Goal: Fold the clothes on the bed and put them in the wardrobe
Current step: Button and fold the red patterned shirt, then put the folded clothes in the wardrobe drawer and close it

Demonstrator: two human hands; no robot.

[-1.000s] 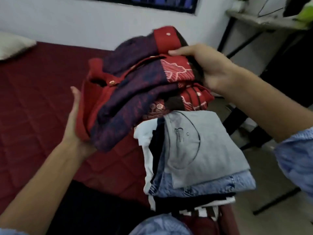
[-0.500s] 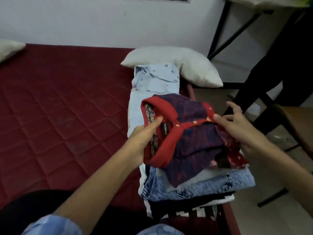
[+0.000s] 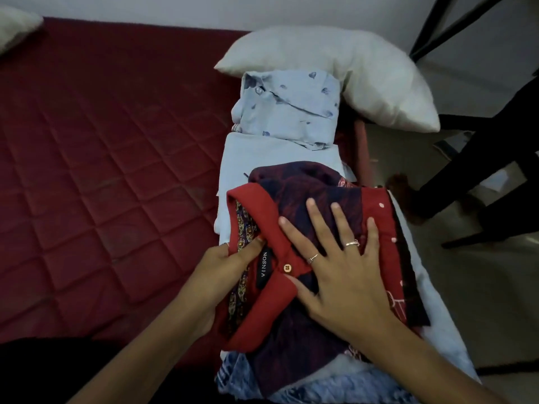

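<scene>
The folded red and navy shirt (image 3: 309, 258) was seen lying on top of a stack of folded clothes at the bed's (image 3: 102, 170) right edge. Its collar, with a black label, was turned toward the left, and its long axis ran away from the person toward the pillow (image 3: 335, 71). The collar edge was pinched by the left hand (image 3: 221, 269), thumb on top and fingers curled beneath. Just right of that pinch, the right hand (image 3: 341, 272) was laid flat on the shirt, fingers straight and spread, pointing away from the person. Under the shirt, nearest the person, denim (image 3: 335, 389) was visible. Beyond the fingertips, a folded pale blue printed shirt (image 3: 291, 106) was lying against the pillow.
</scene>
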